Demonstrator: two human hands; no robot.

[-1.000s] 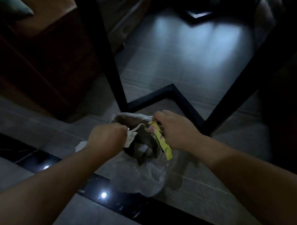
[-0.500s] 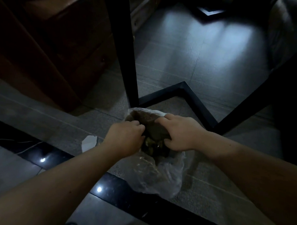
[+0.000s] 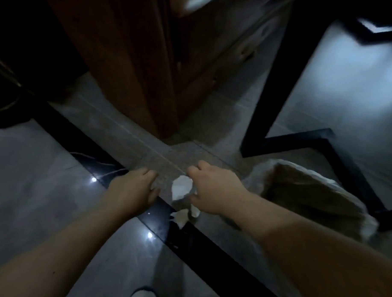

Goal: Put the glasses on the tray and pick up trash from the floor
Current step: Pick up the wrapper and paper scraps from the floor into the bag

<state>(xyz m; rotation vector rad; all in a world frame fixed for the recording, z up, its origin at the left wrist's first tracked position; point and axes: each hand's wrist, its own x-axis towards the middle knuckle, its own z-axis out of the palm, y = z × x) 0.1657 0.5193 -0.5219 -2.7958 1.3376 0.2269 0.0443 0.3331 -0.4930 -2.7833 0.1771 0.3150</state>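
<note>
Head view, dim and blurred: both hands are low over the floor (image 3: 58, 175), left hand (image 3: 134, 190) with fingers loosely apart and holding nothing, right hand (image 3: 214, 190) spread over a white paper scrap (image 3: 181, 186), thumb and fingers either side of it, contact unclear. A second scrap (image 3: 184, 216) lies on the black floor strip (image 3: 216, 247) just below the right hand. The clear bag (image 3: 307, 193) sits on the floor right of that hand, beside the black frame (image 3: 275, 79); a wooden cabinet (image 3: 138, 61) stands behind.
</note>
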